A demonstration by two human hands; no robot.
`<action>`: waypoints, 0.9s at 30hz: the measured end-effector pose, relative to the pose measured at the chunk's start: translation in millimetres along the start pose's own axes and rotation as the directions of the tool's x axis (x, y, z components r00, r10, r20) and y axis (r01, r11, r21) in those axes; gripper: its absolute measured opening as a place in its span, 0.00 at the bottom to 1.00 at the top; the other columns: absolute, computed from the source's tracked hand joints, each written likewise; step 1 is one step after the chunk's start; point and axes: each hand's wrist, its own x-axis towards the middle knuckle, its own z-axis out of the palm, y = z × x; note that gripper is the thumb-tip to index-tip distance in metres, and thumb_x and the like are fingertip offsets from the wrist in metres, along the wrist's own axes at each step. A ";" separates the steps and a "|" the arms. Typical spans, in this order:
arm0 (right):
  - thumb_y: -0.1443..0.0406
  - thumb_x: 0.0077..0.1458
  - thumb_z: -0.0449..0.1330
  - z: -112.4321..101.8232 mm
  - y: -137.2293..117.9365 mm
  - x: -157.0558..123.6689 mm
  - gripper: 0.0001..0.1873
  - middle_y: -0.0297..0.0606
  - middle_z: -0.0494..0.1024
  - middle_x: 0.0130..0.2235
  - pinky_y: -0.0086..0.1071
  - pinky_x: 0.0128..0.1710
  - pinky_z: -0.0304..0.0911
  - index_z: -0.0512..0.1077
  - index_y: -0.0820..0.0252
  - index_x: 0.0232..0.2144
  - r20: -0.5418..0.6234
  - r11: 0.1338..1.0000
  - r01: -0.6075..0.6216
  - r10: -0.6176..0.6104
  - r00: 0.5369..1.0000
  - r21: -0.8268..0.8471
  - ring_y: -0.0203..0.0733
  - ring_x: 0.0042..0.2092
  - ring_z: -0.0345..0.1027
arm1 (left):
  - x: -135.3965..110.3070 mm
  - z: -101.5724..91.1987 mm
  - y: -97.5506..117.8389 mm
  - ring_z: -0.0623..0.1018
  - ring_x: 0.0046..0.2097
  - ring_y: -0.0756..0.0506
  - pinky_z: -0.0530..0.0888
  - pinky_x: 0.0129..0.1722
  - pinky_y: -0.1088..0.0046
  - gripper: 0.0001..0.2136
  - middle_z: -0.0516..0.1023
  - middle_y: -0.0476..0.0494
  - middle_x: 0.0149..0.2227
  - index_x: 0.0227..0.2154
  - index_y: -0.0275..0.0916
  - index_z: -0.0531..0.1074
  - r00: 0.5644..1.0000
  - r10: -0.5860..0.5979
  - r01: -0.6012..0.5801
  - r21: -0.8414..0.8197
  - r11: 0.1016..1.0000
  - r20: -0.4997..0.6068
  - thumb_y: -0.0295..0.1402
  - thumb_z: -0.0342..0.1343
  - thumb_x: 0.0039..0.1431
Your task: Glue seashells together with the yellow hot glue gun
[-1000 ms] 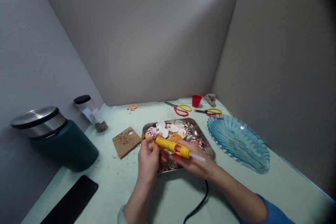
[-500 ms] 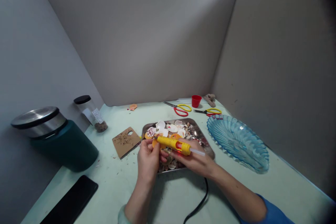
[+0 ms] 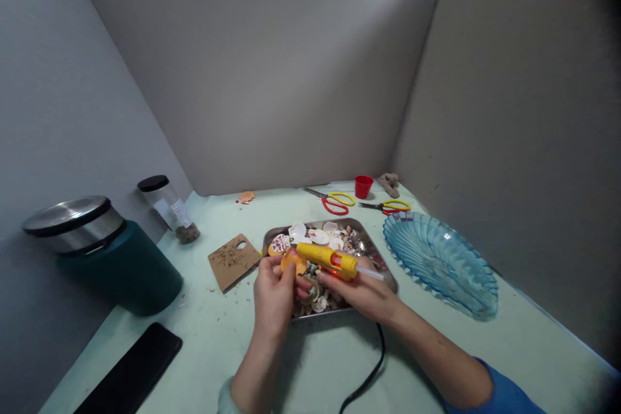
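Between thumb and fingers, my left hand [image 3: 274,294] pinches an orange shell [image 3: 294,263] over the near left part of a metal tray [image 3: 385,277]. My right hand [image 3: 365,292] is wrapped round a yellow glue gun [image 3: 317,255], whose nozzle points left and lies at the shell's upper edge; I cannot tell if they touch. A clear glue stick [image 3: 371,272] pokes out of the gun's back end, and a red light glows beneath its body. White shells [image 3: 319,237] and many small shells fill the tray under both hands.
Left stand a brown board [image 3: 231,261], a jar [image 3: 167,207], a green flask [image 3: 121,268] and a black phone [image 3: 133,372]. Scissors [image 3: 334,200], more scissors [image 3: 388,206] and a red cup [image 3: 363,187] are at the back. A blue glass dish [image 3: 441,265] lies right; a black cord [image 3: 371,375] runs in front.
The glue gun has shifted slightly right and up, its nozzle drawn back towards the shell's edge. More of the orange shell now shows in my left hand, which has barely moved.
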 end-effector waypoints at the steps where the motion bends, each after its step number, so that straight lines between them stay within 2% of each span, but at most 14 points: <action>1: 0.58 0.56 0.62 -0.1 -0.5 0.1 0.08 0.35 0.79 0.34 0.34 0.37 0.66 0.76 0.54 0.36 0.011 1.000 0.000 0.000 1.000 -0.008 0.44 0.35 0.71 | 0.0 0.1 0.2 0.71 0.14 0.50 0.64 0.16 0.79 0.22 0.75 0.52 0.16 0.35 0.40 0.59 1.000 -0.001 0.001 -0.003 1.000 -0.002 0.46 0.63 0.46; 4: 0.57 0.55 0.62 -1.0 -3.5 0.3 0.09 0.34 0.78 0.32 0.34 0.35 0.67 0.76 0.55 0.34 0.063 1.000 -0.009 0.011 0.998 -0.021 0.43 0.33 0.71 | 0.4 0.6 0.4 0.71 0.14 0.49 0.64 0.16 0.79 0.22 0.74 0.53 0.15 0.35 0.41 0.59 1.000 -0.006 0.006 -0.012 1.000 -0.002 0.47 0.63 0.45; 10: 0.58 0.55 0.62 0.0 0.6 2.0 0.13 0.37 0.81 0.39 0.39 0.44 0.68 0.78 0.54 0.41 -0.024 0.999 -0.040 0.041 0.999 0.035 0.50 0.42 0.74 | 2.5 -0.7 -1.6 0.72 0.14 0.49 0.64 0.15 0.79 0.20 0.75 0.53 0.16 0.36 0.41 0.59 0.999 -0.004 0.004 0.013 1.000 -0.033 0.45 0.61 0.49; 14: 0.58 0.55 0.62 0.7 3.2 2.0 0.10 0.37 0.81 0.35 0.39 0.43 0.68 0.78 0.55 0.37 0.015 0.999 -0.014 0.014 1.000 -0.043 0.49 0.39 0.74 | 3.6 -2.8 -3.9 0.73 0.15 0.48 0.64 0.15 0.79 0.19 0.76 0.52 0.17 0.36 0.42 0.58 0.997 0.033 -0.032 0.019 0.999 -0.065 0.45 0.60 0.51; 23: 0.58 0.55 0.63 -1.4 -3.6 1.8 0.13 0.36 0.82 0.42 0.41 0.47 0.68 0.79 0.52 0.42 0.002 0.998 -0.061 0.061 0.998 0.006 0.50 0.44 0.74 | 2.5 -3.2 -4.5 0.73 0.16 0.48 0.69 0.18 0.77 0.19 0.75 0.52 0.17 0.36 0.41 0.59 0.995 0.073 -0.073 0.005 0.997 -0.064 0.44 0.61 0.51; 25: 0.55 0.55 0.62 -1.4 0.2 0.9 0.15 0.36 0.82 0.41 0.41 0.45 0.68 0.79 0.52 0.43 -0.021 0.992 -0.126 0.126 0.992 0.009 0.51 0.43 0.74 | 2.5 -3.1 -4.6 0.73 0.16 0.48 0.69 0.17 0.77 0.19 0.76 0.52 0.17 0.36 0.41 0.59 0.995 0.076 -0.076 0.001 0.997 -0.057 0.44 0.61 0.50; 27: 0.51 0.55 0.61 -1.3 4.7 0.1 0.17 0.35 0.81 0.31 0.38 0.35 0.69 0.79 0.53 0.40 -0.040 0.965 -0.261 0.261 0.964 0.024 0.48 0.34 0.74 | 2.4 -3.0 -4.8 0.73 0.15 0.48 0.68 0.17 0.77 0.19 0.75 0.52 0.17 0.36 0.41 0.59 0.996 0.072 -0.072 0.000 0.997 -0.050 0.44 0.61 0.50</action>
